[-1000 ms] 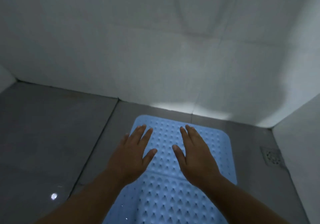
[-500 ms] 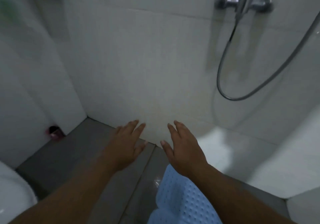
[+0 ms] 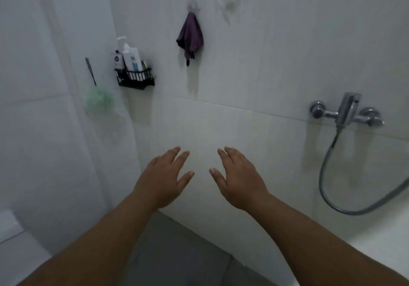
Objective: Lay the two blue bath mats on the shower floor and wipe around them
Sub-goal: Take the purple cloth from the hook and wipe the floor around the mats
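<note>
Bare and holding nothing, the left hand [image 3: 162, 180] and the right hand [image 3: 240, 180] were raised side by side in front of the white tiled wall [image 3: 254, 75], palms facing away, fingers straight and loosely spread, thumbs turned toward each other with a gap between them. Neither hand touched anything. Both forearms ran back toward the bottom corners of the view.

Below the arms, a strip of grey floor [image 3: 177, 250] met the foot of the wall. Neither of the 2 blue bath mats could be seen anywhere in this view, so where they lay could not be told.

To the right of the hands, a chrome shower mixer [image 3: 346, 113] was fixed to the wall, and its grey hose [image 3: 327, 188] looped down and out toward the right edge. Above the hands, a dark purple cloth [image 3: 190, 36] hung from a wall hook. Left of it, a black wire caddy [image 3: 135, 78] held several white bottles [image 3: 129, 56]. Further left, what looked like a pale green bath pouf [image 3: 99, 102], blurred, hung on the side wall below a thin dark item. At the lower left edge, part of a white fixture [image 3: 8, 226] showed.
</note>
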